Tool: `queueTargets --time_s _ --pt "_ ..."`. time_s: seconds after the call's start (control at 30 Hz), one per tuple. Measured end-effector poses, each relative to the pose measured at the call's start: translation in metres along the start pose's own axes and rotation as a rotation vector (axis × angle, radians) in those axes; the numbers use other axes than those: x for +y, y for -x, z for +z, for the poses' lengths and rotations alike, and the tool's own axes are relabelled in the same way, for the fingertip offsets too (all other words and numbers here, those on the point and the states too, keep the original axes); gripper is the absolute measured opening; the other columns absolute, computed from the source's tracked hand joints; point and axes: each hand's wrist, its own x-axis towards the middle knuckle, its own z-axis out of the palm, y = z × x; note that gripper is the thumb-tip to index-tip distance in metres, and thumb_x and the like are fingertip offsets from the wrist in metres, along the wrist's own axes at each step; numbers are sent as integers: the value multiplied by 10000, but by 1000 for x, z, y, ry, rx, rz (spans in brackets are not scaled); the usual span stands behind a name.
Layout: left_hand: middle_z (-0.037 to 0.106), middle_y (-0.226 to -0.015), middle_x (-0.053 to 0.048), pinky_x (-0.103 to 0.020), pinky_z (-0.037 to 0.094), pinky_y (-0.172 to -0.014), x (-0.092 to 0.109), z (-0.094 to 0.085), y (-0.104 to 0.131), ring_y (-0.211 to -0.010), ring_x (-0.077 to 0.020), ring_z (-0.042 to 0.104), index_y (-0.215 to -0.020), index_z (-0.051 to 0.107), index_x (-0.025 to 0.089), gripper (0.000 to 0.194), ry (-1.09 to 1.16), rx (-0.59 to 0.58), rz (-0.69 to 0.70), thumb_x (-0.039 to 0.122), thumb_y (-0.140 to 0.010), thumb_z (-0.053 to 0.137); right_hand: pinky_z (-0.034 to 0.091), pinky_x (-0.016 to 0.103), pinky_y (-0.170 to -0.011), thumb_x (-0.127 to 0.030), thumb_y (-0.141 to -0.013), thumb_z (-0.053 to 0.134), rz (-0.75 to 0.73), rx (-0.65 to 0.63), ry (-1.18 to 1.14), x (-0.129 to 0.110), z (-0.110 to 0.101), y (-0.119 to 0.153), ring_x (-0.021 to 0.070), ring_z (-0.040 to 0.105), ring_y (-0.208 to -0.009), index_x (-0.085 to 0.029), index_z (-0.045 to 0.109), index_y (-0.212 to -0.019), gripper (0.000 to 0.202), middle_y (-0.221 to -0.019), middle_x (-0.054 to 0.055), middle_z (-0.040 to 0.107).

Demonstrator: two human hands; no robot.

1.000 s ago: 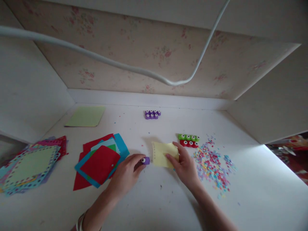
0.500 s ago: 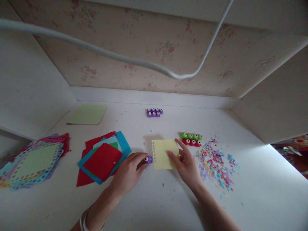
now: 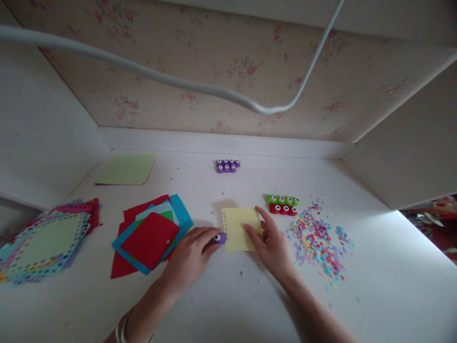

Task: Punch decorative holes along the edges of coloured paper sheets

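Between the thumb and fingers of my left hand point(image 3: 191, 250) is a small purple punch point(image 3: 220, 238), whose end touches the left edge of a yellow paper square point(image 3: 237, 229). A column of small holes runs down that left edge. My right hand point(image 3: 273, 243) pinches the paper at its right side, thumb on top and fingers at the far edge. Beyond the paper's right corner sit green punches point(image 3: 282, 199) and red punches point(image 3: 283, 209) in two rows. More purple punches point(image 3: 227, 166) stand together near the back.
Colored paper squares point(image 3: 150, 240) lie left of my left hand. Hole-edged sheets point(image 3: 50, 243) are piled at far left, with pale green paper point(image 3: 126, 169) behind. Paper confetti point(image 3: 319, 238) is scattered right of my right hand. A white cable point(image 3: 200, 87) hangs across the upper view.
The yellow paper and my right hand have shifted slightly left, and the paper's left edge now meets the purple punch. My left hand keeps its hold.
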Motion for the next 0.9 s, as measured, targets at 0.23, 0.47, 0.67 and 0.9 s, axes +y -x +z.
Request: queueTargets --time_s 0.23,0.47,0.67,0.9 --pt "698 -1118 -56 -417 552 -907 0 2 1 -1011 -230 644 -1193 631 237 282 -63 -7 60 227 -911 641 554 253 -527 -464 -927 561 -65 45 122 2 6 3 161 685 -608 -221 457 -1396 538 -985 88 740" --pt "687 -1129 -71 -418 560 -912 3 0 2 -1039 -235 638 -1210 618 221 316 -85 -6 48 293 -905 653 507 509 -1010 -356 -945 556 -357 11 318 5 3 2 320 477 -1333 -233 458 -1415 495 -1529 151 386" --pt "698 -1084 -59 -410 561 -897 5 1 3 -1013 -226 645 -1171 636 226 253 -108 -1 49 274 -922 631 342 586 -1137 -249 -961 530 -580 -236 497 8 -10 -4 272 482 -1335 -255 553 -1344 384 -1405 72 567" --pt "725 -1030 -45 -376 569 -868 8 0 1 -955 -210 668 -1140 653 218 221 -114 25 67 270 -926 631 411 535 -1092 -281 -929 607 -572 -218 479 4 -6 -5 246 611 -1135 -213 649 -1196 279 -1202 80 684"
